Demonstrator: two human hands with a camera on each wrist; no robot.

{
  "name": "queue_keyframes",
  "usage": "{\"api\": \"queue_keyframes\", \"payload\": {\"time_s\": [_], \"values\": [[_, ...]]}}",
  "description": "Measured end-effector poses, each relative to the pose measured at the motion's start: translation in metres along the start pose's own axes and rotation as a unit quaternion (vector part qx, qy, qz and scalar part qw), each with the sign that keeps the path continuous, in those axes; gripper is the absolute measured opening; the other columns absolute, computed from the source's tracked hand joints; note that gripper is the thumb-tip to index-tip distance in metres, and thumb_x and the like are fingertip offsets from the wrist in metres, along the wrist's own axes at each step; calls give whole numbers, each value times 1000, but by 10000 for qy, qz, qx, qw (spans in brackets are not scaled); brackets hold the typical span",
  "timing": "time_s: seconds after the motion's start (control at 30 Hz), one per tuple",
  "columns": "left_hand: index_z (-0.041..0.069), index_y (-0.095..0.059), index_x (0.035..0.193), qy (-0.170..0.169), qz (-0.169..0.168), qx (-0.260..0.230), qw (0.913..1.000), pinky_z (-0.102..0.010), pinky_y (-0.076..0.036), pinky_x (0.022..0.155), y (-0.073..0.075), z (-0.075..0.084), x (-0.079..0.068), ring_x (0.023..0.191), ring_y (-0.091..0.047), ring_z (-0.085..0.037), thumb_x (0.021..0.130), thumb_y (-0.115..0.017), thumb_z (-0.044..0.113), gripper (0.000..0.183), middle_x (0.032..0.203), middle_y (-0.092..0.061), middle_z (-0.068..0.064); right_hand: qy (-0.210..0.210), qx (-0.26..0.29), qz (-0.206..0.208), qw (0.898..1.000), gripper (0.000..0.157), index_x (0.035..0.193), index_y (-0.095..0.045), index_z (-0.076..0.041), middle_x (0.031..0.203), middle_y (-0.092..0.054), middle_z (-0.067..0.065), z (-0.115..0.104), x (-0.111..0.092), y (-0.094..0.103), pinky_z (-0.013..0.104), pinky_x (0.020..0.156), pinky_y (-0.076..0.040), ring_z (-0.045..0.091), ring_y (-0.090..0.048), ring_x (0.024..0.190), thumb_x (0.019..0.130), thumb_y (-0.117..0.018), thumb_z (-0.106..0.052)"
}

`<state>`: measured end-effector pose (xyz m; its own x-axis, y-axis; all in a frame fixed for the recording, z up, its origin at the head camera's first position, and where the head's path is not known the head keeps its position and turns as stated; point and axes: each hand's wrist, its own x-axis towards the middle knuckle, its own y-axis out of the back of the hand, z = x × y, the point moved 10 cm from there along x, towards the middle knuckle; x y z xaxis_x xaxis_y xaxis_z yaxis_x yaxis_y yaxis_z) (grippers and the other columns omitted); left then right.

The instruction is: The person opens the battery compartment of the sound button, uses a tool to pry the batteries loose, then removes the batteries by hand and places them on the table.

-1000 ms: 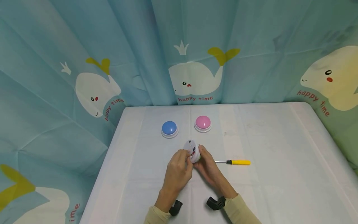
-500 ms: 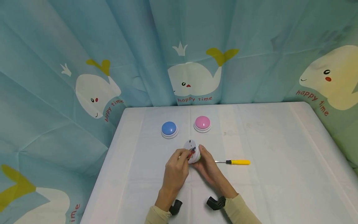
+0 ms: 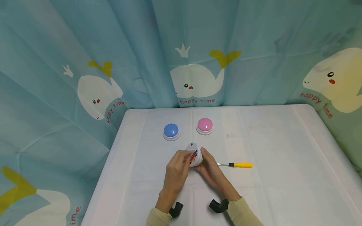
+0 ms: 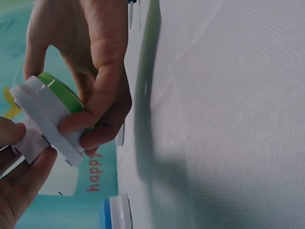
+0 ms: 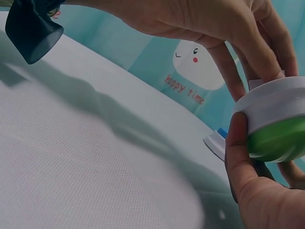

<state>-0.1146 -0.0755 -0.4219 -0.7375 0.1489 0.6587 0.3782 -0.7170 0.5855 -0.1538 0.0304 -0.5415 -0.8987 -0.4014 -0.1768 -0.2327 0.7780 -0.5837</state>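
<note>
My right hand [image 3: 210, 168] holds a push-button buzzer [image 3: 193, 147] on its side, with its white underside turned toward my left hand. In the left wrist view its green dome [image 4: 64, 93] faces the right palm and the fingers grip its edge. A red part with dark marks [image 3: 193, 157] shows in the underside. My left hand [image 3: 176, 169] pinches a small white piece [image 4: 32, 143] between thumb and fingers, right at the underside. The right wrist view has the left fingertips above the white base [image 5: 276, 102], largely covering that white piece.
A blue-domed buzzer [image 3: 171, 130] and a pink-domed buzzer [image 3: 205, 125] stand farther back on the white-covered table [image 3: 282, 175]. Right of the hands lies a screwdriver [image 3: 241, 164] with a yellow handle. A whale-print curtain [image 3: 135, 47] hangs behind and around the table.
My left fingers have shifted slightly left and away from the buzzer's underside, and more of the red part shows there. My right hand keeps its grip almost in place.
</note>
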Motion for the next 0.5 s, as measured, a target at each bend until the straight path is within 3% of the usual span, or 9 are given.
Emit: {"api": "queue_keyframes", "payload": {"time_s": [0.3,0.5], "values": [[7,-72,107,637,5,-257,9976,-23,-60,72,7,-18,6,92,-74,-18,88,-77,-7,24,103,-75,-5,-224,-20,51,9997,61,161,-22,-4,151,-39,9,2,-5,3,36,106,-54,16,-55,128,114,-30,-43],[8,-73,108,1013,135,-235,9945,-27,-61,71,20,-42,16,91,-73,-19,90,-75,-5,23,102,-76,-5,-289,33,-63,9996,64,164,-15,-5,160,-28,15,1,-12,0,36,107,-53,19,-51,131,114,-29,-43]]}}
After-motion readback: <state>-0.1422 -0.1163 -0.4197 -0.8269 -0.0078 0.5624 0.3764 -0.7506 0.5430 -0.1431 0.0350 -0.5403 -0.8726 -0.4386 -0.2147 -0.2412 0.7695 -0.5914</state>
